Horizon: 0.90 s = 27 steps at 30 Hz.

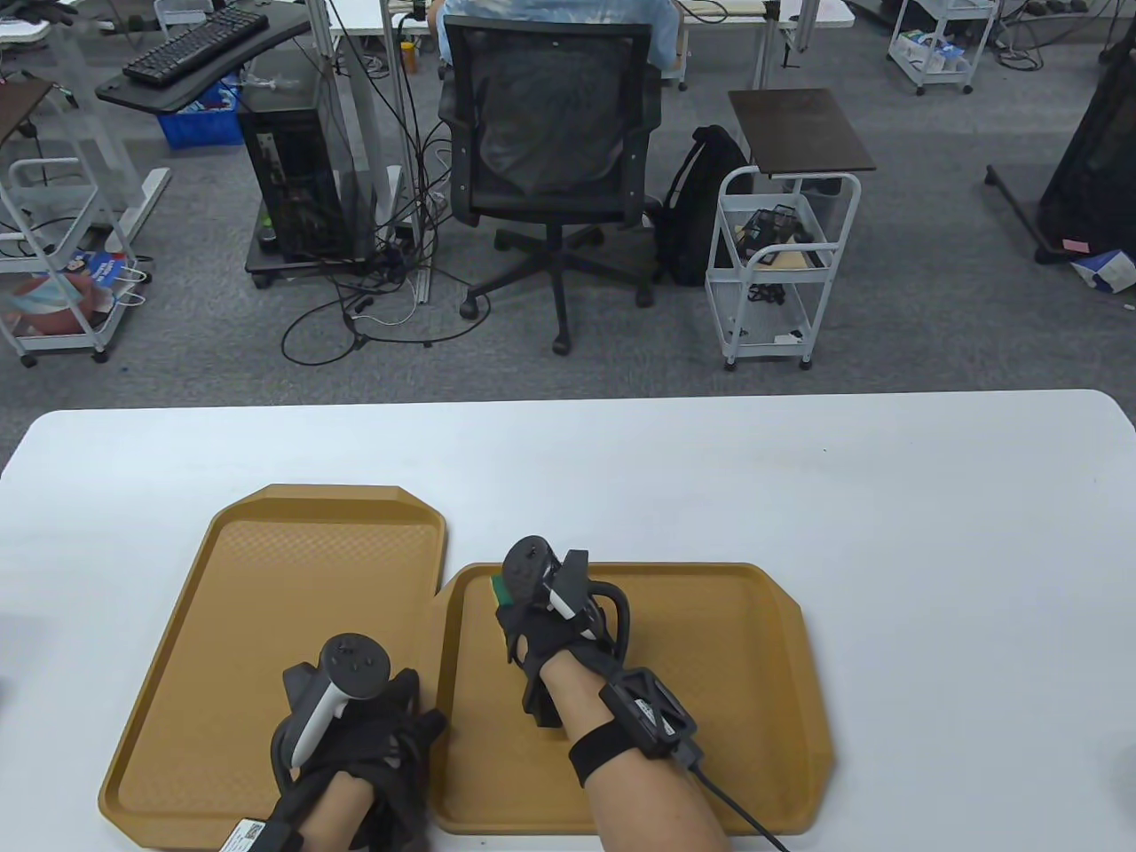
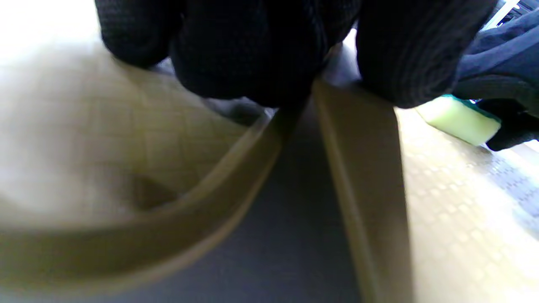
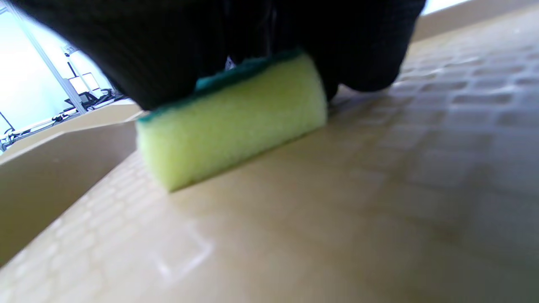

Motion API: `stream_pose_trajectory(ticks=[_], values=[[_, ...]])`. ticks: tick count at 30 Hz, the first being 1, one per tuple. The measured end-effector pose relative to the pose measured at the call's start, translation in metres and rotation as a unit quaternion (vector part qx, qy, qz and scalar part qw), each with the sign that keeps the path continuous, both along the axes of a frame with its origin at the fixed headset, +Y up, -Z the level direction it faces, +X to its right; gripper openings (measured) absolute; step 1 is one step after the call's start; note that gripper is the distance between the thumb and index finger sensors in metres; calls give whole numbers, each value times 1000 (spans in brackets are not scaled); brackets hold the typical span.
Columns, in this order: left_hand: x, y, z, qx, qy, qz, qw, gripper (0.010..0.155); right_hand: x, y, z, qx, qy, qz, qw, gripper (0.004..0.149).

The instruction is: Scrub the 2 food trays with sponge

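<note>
Tan plastic dominates a white table (image 1: 887, 497), where two food trays lie side by side, their near rims almost touching. The left tray (image 1: 293, 577) sits lengthwise at about 7 o'clock of the table; the right tray (image 1: 728, 674) lies crosswise at about 6 o'clock.

A yellow sponge (image 1: 502, 589) with a green scouring back rests yellow side down on the right tray's textured floor, near that tray's 10 o'clock corner. The right hand (image 1: 541, 621), in a black sensor glove with a tracker strapped to its back, grips the sponge from above; the right wrist view shows gloved fingers (image 3: 362, 50) curled over its green top, the foam pressed flat to the tray.

The left hand (image 1: 364, 737), also gloved and carrying a tracker, sits at the left tray's 4 o'clock corner, beside the narrow gap between the trays. In the left wrist view its fingertips (image 2: 404, 63) bend down onto the rims of both trays; whether they pinch either rim cannot be told.

Beyond the table, at 12 o'clock, a person sits in a black office chair (image 1: 550, 151), with a white rolling cart (image 1: 781, 266) to its right.
</note>
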<state>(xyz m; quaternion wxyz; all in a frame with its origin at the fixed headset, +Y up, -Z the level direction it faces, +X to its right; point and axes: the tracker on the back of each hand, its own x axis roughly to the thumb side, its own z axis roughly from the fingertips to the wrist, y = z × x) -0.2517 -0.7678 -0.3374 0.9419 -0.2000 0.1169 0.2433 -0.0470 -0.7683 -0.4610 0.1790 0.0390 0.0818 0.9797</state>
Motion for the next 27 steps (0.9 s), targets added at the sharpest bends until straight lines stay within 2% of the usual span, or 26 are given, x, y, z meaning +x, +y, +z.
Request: stream_pose_trajectory(ticks=[10,18,22,27], values=[[-1,-1,0,-1,-1,0,1000,72,-21,-1,2,-1,25,-3,1000,63],[-2,-1,-1,-3,-3,4,1000,71,-31,0,11,-43,65,21,997,69],[-2,-1,-1,-3,-2,3,1000,71,-30,0,25,-79,82,11,993,70],[-2,-2,-1,-3,-5,2,1000,71,-29,0,51,-91,109,17,990,70]])
